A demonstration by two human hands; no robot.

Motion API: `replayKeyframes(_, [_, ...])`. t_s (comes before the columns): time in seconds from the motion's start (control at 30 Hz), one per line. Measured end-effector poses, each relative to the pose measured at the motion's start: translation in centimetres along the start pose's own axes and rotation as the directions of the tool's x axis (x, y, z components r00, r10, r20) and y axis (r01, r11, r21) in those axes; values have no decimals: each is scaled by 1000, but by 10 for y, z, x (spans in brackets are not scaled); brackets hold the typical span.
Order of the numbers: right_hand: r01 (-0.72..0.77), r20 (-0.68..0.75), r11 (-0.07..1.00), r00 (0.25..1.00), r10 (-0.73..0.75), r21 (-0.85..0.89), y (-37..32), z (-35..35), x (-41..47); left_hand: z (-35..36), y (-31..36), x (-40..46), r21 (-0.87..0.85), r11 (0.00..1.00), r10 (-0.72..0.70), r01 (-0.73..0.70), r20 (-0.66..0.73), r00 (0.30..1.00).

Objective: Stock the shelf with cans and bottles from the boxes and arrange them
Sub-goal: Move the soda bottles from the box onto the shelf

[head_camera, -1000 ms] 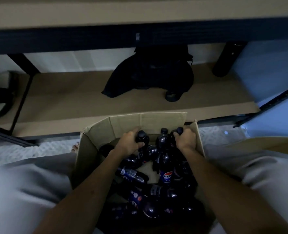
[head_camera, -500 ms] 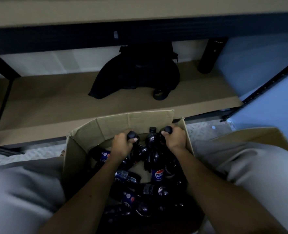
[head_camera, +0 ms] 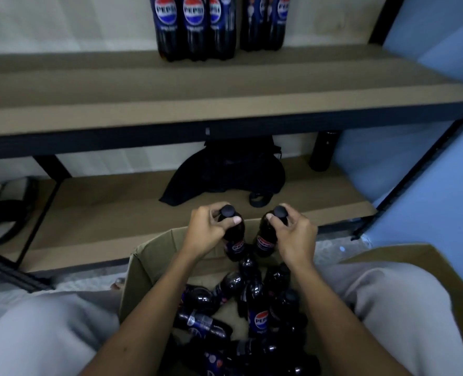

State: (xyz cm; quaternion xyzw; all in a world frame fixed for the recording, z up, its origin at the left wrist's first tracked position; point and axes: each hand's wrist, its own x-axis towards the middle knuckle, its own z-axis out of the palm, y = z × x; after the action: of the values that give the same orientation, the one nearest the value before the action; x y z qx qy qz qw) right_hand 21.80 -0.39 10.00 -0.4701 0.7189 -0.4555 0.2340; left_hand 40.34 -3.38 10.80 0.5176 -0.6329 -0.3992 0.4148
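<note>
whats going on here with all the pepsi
A person is stocking a shelf. Each hand grips one small Pepsi bottle by the neck: left hand on the left bottle, right hand on the right bottle, both lifted above the box of loose bottles. Larger bottles already stand on the upper shelf.

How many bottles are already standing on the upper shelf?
5 visible: three bottles grouped left, two bottles grouped right, all at the back of the upper shelf. More may be hidden above the frame.
</note>
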Motion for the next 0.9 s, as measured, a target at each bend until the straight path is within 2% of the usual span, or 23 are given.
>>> replayKeyframes(0.23, [211,-110,973,973,-201,92,-91,-43,8,-29,87,12,-135,972,173,-192,-136,975])
replayKeyframes(0.37, [306,-148,940,947,-285,151,-152,-75,14,-53,148,23,-152,927,323,-344,-144,935])
replayKeyframes(0.63, [507,-261,810,858,-442,295,-262,-111,43,-99,254,57,-203,863,403,-463,-277,872])
replayKeyframes(0.8, [543,-295,752,838,-458,374,-308,-108,81,-113,302,89,-199,828,439,-525,-354,826])
replayKeyframes(0.9, [549,-299,735,835,-462,398,-319,-99,102,-115,311,109,-154,834,457,-530,-346,820])
